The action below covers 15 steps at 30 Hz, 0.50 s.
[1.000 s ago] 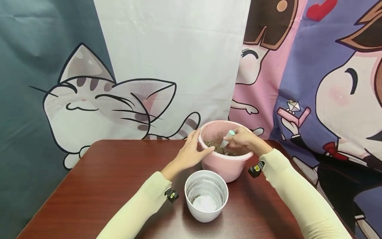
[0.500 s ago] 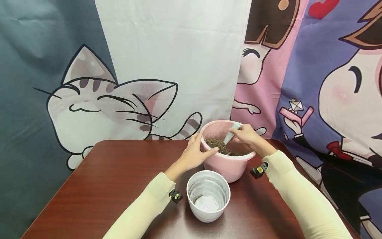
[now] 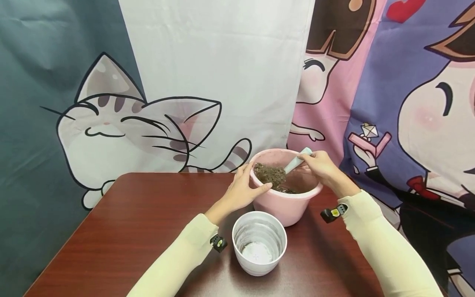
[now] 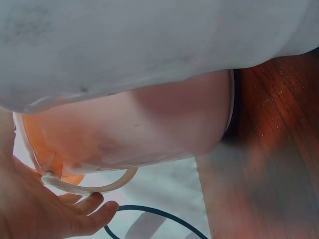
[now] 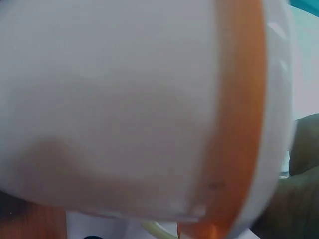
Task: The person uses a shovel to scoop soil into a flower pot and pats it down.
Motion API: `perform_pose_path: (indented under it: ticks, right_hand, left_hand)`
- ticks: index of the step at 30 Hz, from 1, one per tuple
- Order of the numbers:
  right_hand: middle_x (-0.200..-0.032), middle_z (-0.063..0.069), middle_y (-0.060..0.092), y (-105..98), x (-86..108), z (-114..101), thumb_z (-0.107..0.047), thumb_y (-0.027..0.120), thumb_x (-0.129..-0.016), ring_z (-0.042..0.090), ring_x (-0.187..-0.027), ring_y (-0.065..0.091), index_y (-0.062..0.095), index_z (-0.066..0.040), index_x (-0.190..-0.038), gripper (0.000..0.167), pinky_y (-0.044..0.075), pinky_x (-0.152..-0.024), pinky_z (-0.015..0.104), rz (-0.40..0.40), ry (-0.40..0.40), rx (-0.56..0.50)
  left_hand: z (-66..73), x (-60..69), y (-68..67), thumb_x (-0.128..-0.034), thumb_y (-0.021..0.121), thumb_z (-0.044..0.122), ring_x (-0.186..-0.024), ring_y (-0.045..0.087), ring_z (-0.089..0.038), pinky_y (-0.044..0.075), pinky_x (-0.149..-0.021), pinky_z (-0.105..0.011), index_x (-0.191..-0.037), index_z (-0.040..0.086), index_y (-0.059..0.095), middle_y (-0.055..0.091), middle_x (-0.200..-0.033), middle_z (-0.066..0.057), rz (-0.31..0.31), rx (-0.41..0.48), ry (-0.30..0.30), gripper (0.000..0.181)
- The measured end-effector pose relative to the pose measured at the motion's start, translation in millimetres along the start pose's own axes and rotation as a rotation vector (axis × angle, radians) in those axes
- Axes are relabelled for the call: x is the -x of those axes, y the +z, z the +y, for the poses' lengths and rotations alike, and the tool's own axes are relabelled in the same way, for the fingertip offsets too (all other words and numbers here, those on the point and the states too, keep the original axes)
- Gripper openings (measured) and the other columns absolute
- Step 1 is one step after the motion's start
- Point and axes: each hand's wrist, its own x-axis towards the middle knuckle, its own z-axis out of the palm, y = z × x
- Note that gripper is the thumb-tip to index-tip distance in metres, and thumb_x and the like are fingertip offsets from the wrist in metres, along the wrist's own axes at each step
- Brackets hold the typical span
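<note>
My left hand [image 3: 240,189] rests on the left and near rim of a pink bucket [image 3: 283,208], thumb laid over the rim and fingers fairly straight. In the left wrist view its fingers [image 4: 87,214] lie beside the bucket's pale handle [image 4: 94,189]. Over the bucket's mouth, my right hand [image 3: 319,165] grips the pale mint handle of a trowel [image 3: 294,164]. Dark, crumbly soil [image 3: 270,175] is heaped at the trowel's lower end and hides its blade. In the right wrist view the bucket wall [image 5: 109,99] covers most of my right hand's work.
A white ribbed pot [image 3: 257,264] stands upright in front of the bucket, with a few specks on its bottom. Both are on a reddish-brown table [image 3: 148,218]. A cartoon-printed cloth [image 3: 222,62] hangs close behind the table.
My right hand has risen and moved right, tilting the trowel and lifting a mound of soil towards the bucket's left rim. My left hand has stayed on the rim.
</note>
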Motion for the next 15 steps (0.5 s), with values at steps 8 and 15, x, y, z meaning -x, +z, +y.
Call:
perform_pose_path:
  ticks: [8, 15]
  right_hand:
    - [-0.077, 0.005, 0.073, -13, 12.4, 4, -0.016, 0.055, -0.101, 0.007, -0.076, 0.07, 0.058, 0.019, -0.109, 0.036, 0.055, -0.075, 0.022, 0.019, -0.038, -0.135]
    - [-0.07, -0.001, 0.071, -17, 18.3, 6, -0.021, 0.057, -0.1, 0.005, -0.069, 0.069, 0.059, 0.013, -0.103, 0.034, 0.055, -0.068, 0.02, 0.106, -0.026, -0.179]
  left_hand:
    - [-0.8, 3.3, 1.9, -0.0816, 0.065, 0.069, -0.141, 0.033, -0.032, 0.038, -0.101, -0.06, -0.159, 0.028, 0.021, 0.028, -0.156, -0.007, 0.005, 0.011, -0.013, 0.098]
    - [-0.6, 1.2, 2.4, -0.0816, 0.066, 0.067, -0.14, 0.033, -0.033, 0.037, -0.102, -0.06, -0.159, 0.029, 0.02, 0.028, -0.155, -0.009, 0.018, 0.022, -0.003, 0.098]
